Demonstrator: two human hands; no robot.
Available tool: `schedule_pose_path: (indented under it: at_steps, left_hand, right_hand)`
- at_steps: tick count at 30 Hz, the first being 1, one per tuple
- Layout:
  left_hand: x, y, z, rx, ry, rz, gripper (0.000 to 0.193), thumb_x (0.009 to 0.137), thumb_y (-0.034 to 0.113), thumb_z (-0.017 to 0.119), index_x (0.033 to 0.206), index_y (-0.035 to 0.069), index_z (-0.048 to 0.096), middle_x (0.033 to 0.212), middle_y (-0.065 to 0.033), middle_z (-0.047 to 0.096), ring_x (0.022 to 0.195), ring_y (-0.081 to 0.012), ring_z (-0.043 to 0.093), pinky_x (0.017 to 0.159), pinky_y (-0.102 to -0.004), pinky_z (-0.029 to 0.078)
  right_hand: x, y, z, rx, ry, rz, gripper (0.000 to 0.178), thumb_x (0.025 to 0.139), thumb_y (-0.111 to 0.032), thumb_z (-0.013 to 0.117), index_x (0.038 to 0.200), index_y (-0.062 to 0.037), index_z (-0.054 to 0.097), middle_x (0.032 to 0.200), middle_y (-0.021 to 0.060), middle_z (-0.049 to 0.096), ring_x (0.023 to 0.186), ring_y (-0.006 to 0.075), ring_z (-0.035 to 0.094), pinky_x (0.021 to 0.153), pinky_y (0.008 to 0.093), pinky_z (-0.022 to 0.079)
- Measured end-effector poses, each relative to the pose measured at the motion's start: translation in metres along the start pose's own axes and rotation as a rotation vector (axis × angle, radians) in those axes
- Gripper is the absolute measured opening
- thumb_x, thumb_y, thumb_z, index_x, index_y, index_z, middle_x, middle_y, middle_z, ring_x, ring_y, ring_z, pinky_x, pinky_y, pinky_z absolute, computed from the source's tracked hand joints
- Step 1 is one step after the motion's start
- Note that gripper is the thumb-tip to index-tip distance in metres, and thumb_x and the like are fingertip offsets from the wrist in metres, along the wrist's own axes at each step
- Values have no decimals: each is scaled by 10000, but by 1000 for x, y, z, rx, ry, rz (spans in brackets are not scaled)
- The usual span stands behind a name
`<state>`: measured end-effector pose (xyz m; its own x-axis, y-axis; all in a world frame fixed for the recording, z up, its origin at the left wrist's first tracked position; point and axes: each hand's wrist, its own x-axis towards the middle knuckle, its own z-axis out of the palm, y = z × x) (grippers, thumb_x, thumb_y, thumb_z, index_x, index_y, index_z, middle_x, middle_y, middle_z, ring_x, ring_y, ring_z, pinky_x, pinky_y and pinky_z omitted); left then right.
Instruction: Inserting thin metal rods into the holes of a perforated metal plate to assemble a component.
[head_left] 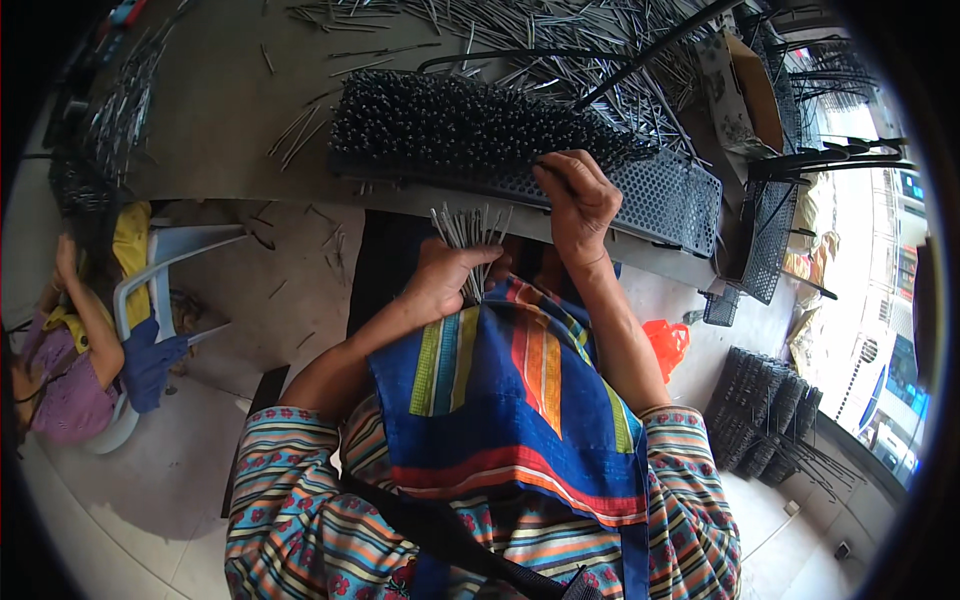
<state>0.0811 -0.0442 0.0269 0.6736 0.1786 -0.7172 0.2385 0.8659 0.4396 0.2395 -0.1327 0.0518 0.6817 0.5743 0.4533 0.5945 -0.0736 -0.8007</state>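
Observation:
My left hand [440,275] is closed around a bundle of thin grey metal rods [468,228], held over my lap with their tips pointing up and away. My right hand [583,205] hovers over the perforated metal tray [690,205], its thumb and fingers pinched together. What they hold, if anything, is too small to make out. Densely packed dark rods [460,125] stand upright in the tray's holes from its left end to near my right hand. At the right end the holes show bare.
Heaps of loose rods [560,50] cover the table [210,130] behind the tray. An open cardboard box [752,95] stands at the back right. Stacked dark racks [765,410] rest on the floor at right. A person in purple [85,400] sits at the far left.

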Motion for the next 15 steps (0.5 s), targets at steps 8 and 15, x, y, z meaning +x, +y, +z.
schedule_pose_path:
  at_steps: [8,15]
  left_hand:
    - [7,-4,0,-15,-83,-19,200,845,-56,589,1042,-48,617,923,-200,680,808,-286,693,700,-366,590]
    - [5,-2,4,39,-8,-51,199,843,-62,591,1040,-54,619,927,-194,683,810,-267,689,711,-373,584]
  right_hand:
    - [4,-2,1,-17,-21,27,143,735,74,691,869,26,680,791,73,638,687,115,591,615,224,455]
    - [9,1,0,-22,-66,16,140,731,72,693,864,29,680,790,76,638,690,125,598,608,231,457]
